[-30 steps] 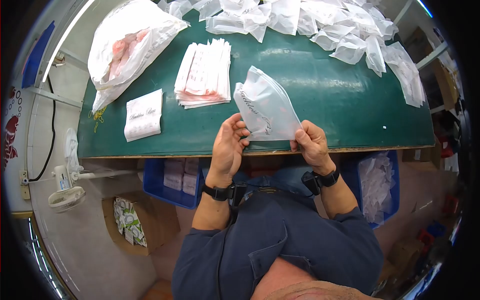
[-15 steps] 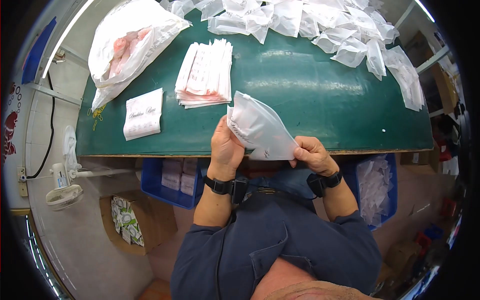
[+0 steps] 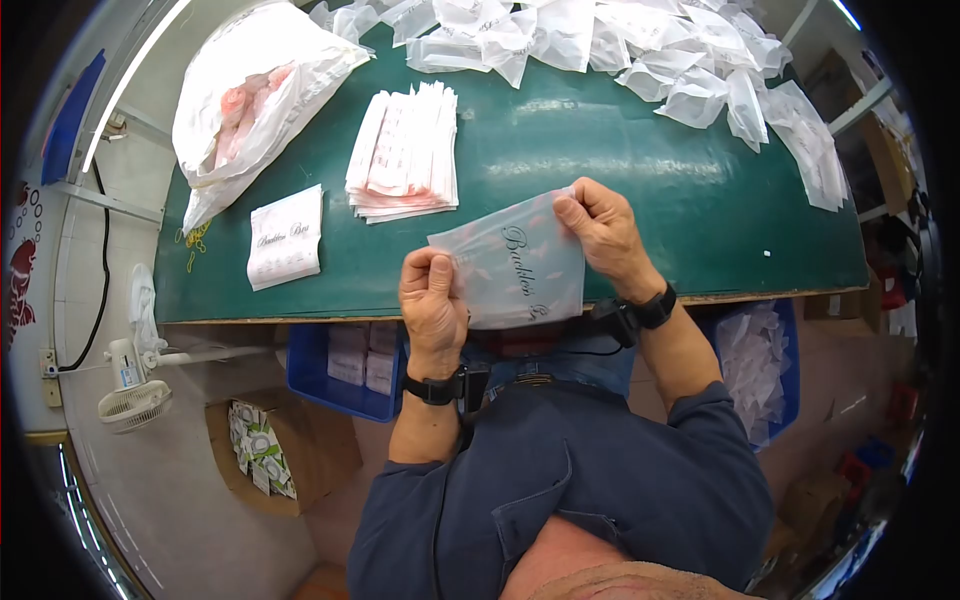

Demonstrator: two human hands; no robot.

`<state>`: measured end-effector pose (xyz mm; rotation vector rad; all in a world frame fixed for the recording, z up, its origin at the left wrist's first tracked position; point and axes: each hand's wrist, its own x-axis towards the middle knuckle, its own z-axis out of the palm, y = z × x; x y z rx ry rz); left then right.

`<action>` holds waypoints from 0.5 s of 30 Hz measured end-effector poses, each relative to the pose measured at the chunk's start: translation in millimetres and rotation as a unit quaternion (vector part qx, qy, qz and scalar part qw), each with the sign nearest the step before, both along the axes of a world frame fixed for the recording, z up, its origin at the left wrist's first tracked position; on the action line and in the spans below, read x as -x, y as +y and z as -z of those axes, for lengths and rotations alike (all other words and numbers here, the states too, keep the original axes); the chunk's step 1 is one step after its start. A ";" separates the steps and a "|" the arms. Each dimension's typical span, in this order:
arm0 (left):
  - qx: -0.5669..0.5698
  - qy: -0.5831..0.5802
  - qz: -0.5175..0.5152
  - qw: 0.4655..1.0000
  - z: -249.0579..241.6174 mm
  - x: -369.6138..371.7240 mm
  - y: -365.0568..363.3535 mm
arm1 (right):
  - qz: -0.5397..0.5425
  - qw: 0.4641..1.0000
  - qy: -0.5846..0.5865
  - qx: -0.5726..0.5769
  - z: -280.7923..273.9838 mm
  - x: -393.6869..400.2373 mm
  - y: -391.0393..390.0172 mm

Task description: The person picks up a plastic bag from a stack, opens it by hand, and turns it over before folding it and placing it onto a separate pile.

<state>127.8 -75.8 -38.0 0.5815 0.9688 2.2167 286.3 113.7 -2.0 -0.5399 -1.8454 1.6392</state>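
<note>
A frosted plastic bag (image 3: 520, 262) with dark script lettering and pinkish marks is stretched between my two hands, above the front edge of the green table (image 3: 640, 230). My left hand (image 3: 433, 300) pinches its left edge. At the bag's upper right corner, my right hand (image 3: 605, 228) grips it between thumb and fingers. Behind my left hand lies a stack of white and pink printed bags (image 3: 403, 155). One printed packet (image 3: 286, 238) lies flat to the left of the stack.
A large white sack (image 3: 260, 90) with pink items stands at the back left. Frosted bags (image 3: 600, 40) are heaped along the back. Under the table are a blue bin at left (image 3: 345, 390), another at right (image 3: 790, 375), and a cardboard box (image 3: 320, 450). A fan (image 3: 135, 390) is at far left.
My right hand has moved up and toward the back, and the bag is now spread flatter with its lettering facing up. My left hand has shifted slightly left and toward my body.
</note>
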 end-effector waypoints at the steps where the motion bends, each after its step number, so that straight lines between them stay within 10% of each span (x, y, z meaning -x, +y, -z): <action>1: -0.001 0.002 -0.002 1.000 -1.6 -1.3 -0.9 | 0.016 1.000 0.009 0.015 0.9 0.3 -2.9; 5: 0.072 -0.112 0.055 0.990 -30.4 -13.8 -0.6 | 0.072 0.994 0.048 0.060 9.6 1.4 -2.3; 12: 0.228 0.210 0.113 0.944 -7.9 -2.9 -13.1 | 0.170 0.982 0.056 -0.064 -2.2 -1.4 21.6; 15: 0.201 0.329 0.122 0.915 -17.8 -1.8 -5.3 | 0.216 0.791 0.000 -0.572 -54.6 4.7 30.3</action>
